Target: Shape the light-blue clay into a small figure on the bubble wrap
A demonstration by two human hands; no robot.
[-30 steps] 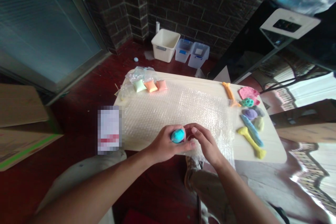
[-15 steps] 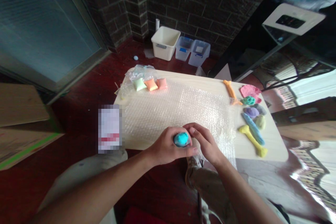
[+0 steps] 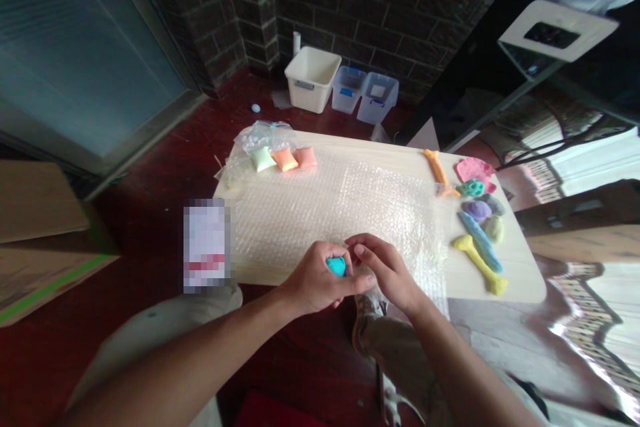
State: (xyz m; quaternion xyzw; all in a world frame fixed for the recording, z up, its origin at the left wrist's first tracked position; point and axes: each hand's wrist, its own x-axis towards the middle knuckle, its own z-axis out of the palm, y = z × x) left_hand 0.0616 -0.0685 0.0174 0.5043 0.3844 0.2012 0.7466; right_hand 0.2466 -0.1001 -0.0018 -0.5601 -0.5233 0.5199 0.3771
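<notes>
A lump of bright blue modelling clay [image 3: 337, 267] is wrapped in my left hand [image 3: 320, 280], its top showing between the curled fingers and thumb. My right hand [image 3: 383, 267] is just to the right, fingers loosely bent and a little apart, tips close to the left hand's fingers. I see nothing held in it. Both hands are over the near edge of a sheet of bubble wrap [image 3: 300, 213], which covers much of the pale table [image 3: 520, 280]. Parts of the blue clay are hidden by the left hand.
Green, orange and pink clay packets [image 3: 285, 159] lie at the far left beside clear plastic bags [image 3: 263, 137]. At the right lie a yellow bone-shaped piece [image 3: 481, 265], a blue strip [image 3: 481, 242], an orange piece [image 3: 440, 173] and other clay lumps. Bins [image 3: 313, 83] stand beyond the table.
My left hand's fingers have closed further over the blue clay, so less of it shows. The right hand stays beside it with small finger movements. The view has shifted slightly.
</notes>
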